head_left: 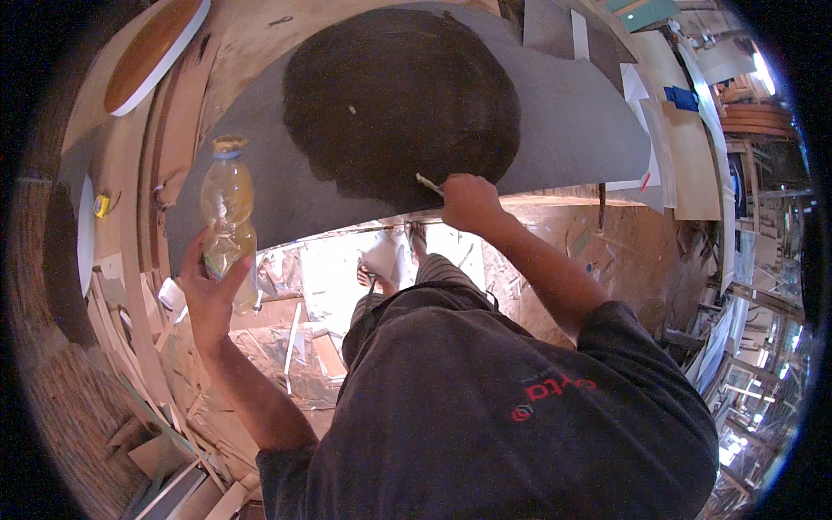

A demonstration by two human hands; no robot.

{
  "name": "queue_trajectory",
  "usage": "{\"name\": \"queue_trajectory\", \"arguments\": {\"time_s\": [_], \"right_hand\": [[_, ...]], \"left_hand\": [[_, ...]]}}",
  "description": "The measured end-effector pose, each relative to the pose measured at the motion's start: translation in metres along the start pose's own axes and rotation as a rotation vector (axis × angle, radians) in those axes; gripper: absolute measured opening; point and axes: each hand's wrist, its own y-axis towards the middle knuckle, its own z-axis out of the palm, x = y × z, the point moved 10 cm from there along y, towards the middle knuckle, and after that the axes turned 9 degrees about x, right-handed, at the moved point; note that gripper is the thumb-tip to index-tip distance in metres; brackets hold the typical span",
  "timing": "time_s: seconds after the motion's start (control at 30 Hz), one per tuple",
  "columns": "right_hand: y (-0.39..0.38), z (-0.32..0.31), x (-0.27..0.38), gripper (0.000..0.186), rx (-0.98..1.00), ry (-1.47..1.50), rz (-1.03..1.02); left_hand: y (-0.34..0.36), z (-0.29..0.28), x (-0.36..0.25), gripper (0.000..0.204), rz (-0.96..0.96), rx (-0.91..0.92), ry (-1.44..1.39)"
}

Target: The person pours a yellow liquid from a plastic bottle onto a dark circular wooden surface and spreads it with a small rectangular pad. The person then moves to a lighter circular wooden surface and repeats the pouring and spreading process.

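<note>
A clear plastic bottle with a yellowish tint stands upright in my left hand, whose fingers wrap round its lower half. My right hand is closed at the near edge of a grey sheet with a curved outline. From its fingers a short pale stick-like piece points left; the rest of it is hidden in my grip. A large dark, wet-looking patch covers the middle of the sheet, with a small pale fleck on it. The pale piece's tip lies over the patch's near edge.
A brown rounded board with a white edge lies at the far left, and a yellow tape measure below it. Long wood strips run along the left. Flat panels and a blue item sit at the right. Scraps litter the floor.
</note>
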Motion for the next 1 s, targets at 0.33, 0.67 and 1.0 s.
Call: {"name": "queue_trajectory", "arguments": {"time_s": [0.33, 0.67, 1.0], "right_hand": [[-0.023, 0.032, 0.037, 0.028, 0.233, -0.092, -0.234], [0.026, -0.082, -0.210, 0.040, -0.239, 0.983, -0.031], [0.197, -0.197, -0.181, 0.038, -0.428, 0.091, -0.099]], "left_hand": [[-0.009, -0.006, 0.003, 0.065, 0.005, -0.043, -0.018], [-0.019, -0.007, -0.022, 0.062, -0.072, -0.092, 0.116], [-0.018, 0.005, -0.026, 0.069, -0.216, -0.185, 0.151]]}}
